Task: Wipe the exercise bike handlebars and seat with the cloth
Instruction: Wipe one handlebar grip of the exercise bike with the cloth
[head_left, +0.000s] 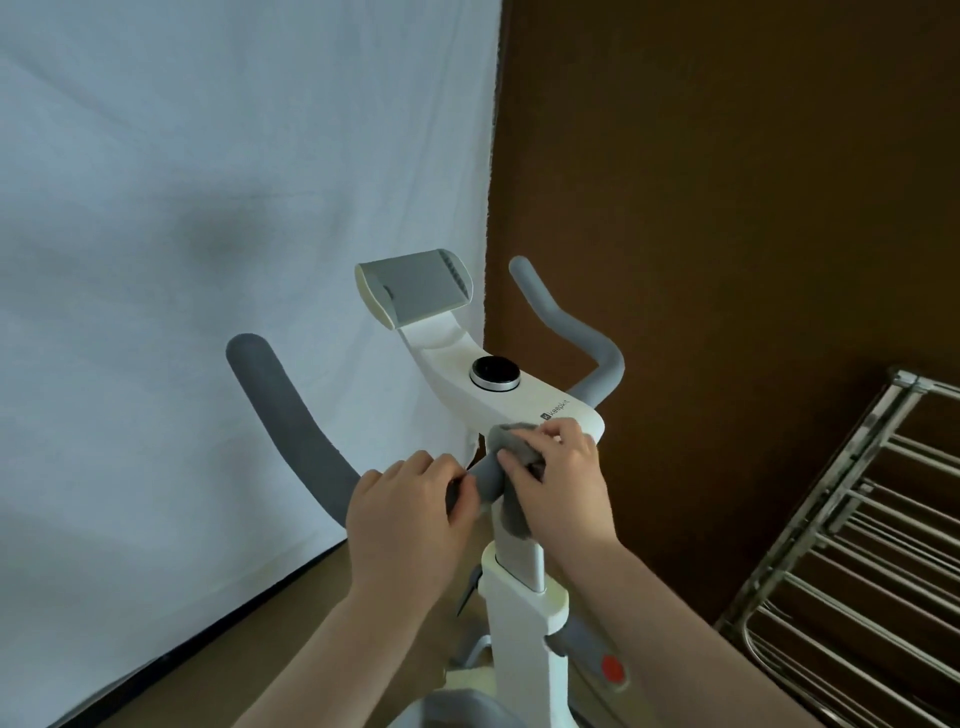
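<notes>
A white exercise bike stands in front of me, with grey padded handlebars (291, 415) curving up on the left and right (582, 332). My left hand (405, 514) grips the middle bar just left of the stem. My right hand (561, 483) presses a grey cloth (514, 447) over the bar's centre, under the white console (519, 400). Part of the cloth hangs down over the white stem (514, 582). A sliver of the grey seat (457, 709) shows at the bottom edge.
A black round knob (494, 372) sits on the console, and a grey tablet holder (415, 291) rises behind it. A white sheet (208, 208) hangs at left, a brown wall (727, 208) at right. A metal drying rack (857, 571) leans at lower right.
</notes>
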